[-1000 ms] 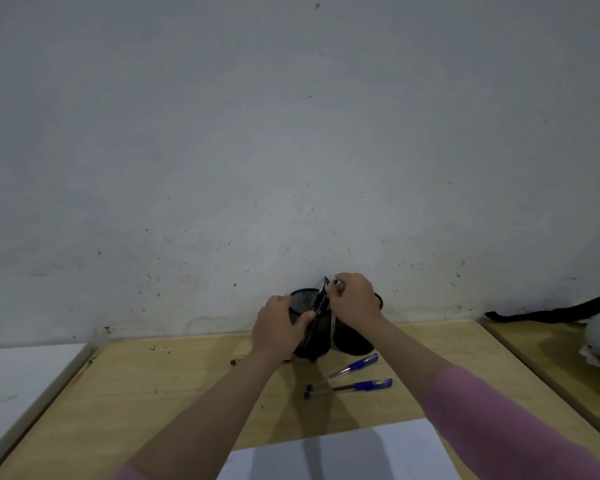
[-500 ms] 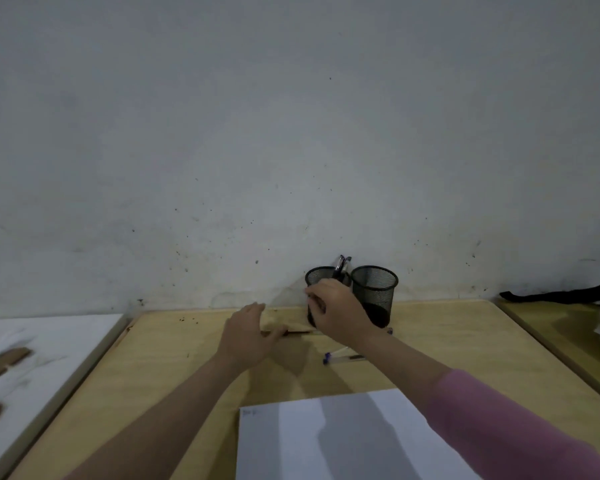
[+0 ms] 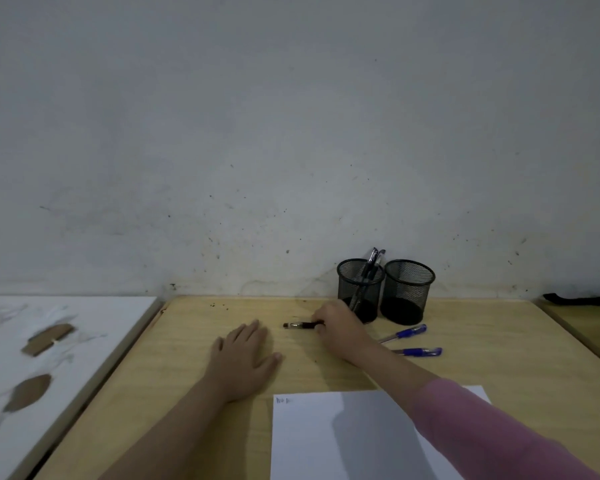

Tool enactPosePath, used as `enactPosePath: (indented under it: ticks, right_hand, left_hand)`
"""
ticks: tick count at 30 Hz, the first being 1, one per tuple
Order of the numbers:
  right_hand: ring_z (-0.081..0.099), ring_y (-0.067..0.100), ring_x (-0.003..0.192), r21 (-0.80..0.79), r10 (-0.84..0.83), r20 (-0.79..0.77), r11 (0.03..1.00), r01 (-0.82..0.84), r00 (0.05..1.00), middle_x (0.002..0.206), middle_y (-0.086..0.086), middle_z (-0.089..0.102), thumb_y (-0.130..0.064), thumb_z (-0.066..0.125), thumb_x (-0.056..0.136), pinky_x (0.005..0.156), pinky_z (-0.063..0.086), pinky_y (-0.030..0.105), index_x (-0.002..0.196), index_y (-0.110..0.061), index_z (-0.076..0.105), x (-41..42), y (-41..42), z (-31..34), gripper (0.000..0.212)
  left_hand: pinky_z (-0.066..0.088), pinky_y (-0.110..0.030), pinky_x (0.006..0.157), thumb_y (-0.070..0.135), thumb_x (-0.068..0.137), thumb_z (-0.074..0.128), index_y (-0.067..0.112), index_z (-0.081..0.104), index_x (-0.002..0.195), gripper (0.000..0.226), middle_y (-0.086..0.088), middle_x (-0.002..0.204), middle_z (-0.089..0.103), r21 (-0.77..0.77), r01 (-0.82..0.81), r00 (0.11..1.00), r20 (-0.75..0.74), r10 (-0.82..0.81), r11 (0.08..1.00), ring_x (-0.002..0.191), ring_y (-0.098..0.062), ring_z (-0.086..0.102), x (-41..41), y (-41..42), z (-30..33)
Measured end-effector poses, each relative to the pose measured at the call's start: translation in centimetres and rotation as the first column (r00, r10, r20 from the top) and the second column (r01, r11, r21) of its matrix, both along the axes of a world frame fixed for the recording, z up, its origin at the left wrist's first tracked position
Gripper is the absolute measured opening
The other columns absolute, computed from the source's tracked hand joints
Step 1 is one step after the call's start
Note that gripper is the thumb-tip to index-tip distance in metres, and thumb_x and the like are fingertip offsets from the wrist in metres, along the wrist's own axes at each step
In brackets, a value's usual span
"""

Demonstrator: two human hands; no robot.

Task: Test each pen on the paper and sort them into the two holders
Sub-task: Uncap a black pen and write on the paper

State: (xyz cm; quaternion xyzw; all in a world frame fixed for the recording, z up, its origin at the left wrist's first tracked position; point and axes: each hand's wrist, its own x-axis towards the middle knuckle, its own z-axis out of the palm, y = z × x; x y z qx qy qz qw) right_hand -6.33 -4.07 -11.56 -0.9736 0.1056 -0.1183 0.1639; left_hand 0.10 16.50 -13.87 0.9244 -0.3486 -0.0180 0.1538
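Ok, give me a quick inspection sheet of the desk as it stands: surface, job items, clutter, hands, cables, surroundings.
Surface: wooden desk, a few dark specks near the wall.
Job's things: left holder has two pens standing in it; right holder shows no pens. Two blue pens lie in front of the holders. A dark pen lies on the desk. White paper at the near edge, faint marks in its top left corner.
Clutter: nothing seen.
Hands: left hand flat on the desk, open; right hand with fingers curled round the dark pen's end.
Cables: nothing seen.
Surroundings: scuffed wall; white board to the left with brown patches; dark object at far right.
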Motion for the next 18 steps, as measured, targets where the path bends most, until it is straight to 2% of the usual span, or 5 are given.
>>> enactPosePath:
  ticks: [6,9,13,15,18]
  right_hand:
    - [0.046,0.025,0.113,-0.1,0.053,0.066,0.994,-0.046,0.996,0.108,0.006,0.065,-0.014,0.051,0.091,0.091,0.045,0.038,0.11,-0.013,0.068,-0.8,0.6,0.4,0.026]
    - [0.047,0.026,0.11,-0.125,0.084,0.109,0.99,-0.07,0.99,0.107,0.005,0.066,-0.015,0.049,0.092,0.089,0.044,0.037,0.11,-0.014,0.068,-1.9,1.4,1.1,0.026]
    - [0.049,0.029,0.102,-0.145,0.146,0.19,0.982,-0.12,0.971,0.101,0.007,0.067,-0.014,0.051,0.092,0.084,0.044,0.041,0.107,-0.012,0.07,-3.8,2.1,2.1,0.025]
    - [0.051,0.031,0.098,-0.149,0.166,0.241,0.98,-0.133,0.956,0.097,0.009,0.068,-0.013,0.053,0.09,0.081,0.045,0.043,0.105,-0.011,0.071,-4.6,2.5,2.6,0.023]
    - [0.054,0.033,0.093,-0.162,0.187,0.298,0.976,-0.144,0.936,0.092,0.009,0.068,-0.011,0.057,0.086,0.076,0.045,0.044,0.099,-0.011,0.072,-5.4,3.0,2.9,0.02]
  left_hand:
    - [0.013,-0.05,0.114,0.078,0.065,0.018,0.028,0.028,0.14,0.091,0.007,0.154,0.019,-0.053,-0.014,1.0,-0.014,0.013,0.998,0.142,-0.016,0.016,0.1,0.1,-0.1]
    - [0.022,-0.047,0.112,0.071,0.074,0.034,0.025,0.032,0.139,0.08,0.004,0.148,0.035,-0.132,0.002,0.999,0.046,0.004,0.991,0.136,-0.017,0.031,-0.4,0.4,0.3]
    - [0.039,-0.031,0.099,0.051,0.079,0.058,0.025,0.042,0.133,0.062,0.006,0.134,0.052,-0.274,0.049,0.995,0.094,-0.024,0.96,0.12,-0.014,0.048,-1.8,0.4,1.0]
    - [0.043,-0.029,0.092,0.047,0.079,0.059,0.024,0.049,0.127,0.055,0.006,0.126,0.057,-0.377,0.063,0.997,0.066,-0.041,0.924,0.113,-0.013,0.053,-2.8,0.1,1.9]
    - [0.051,-0.031,0.075,0.048,0.074,0.054,0.018,0.066,0.104,0.043,0.003,0.097,0.067,-0.477,0.144,0.988,0.117,-0.1,0.867,0.086,-0.012,0.06,-3.8,-0.6,3.0]
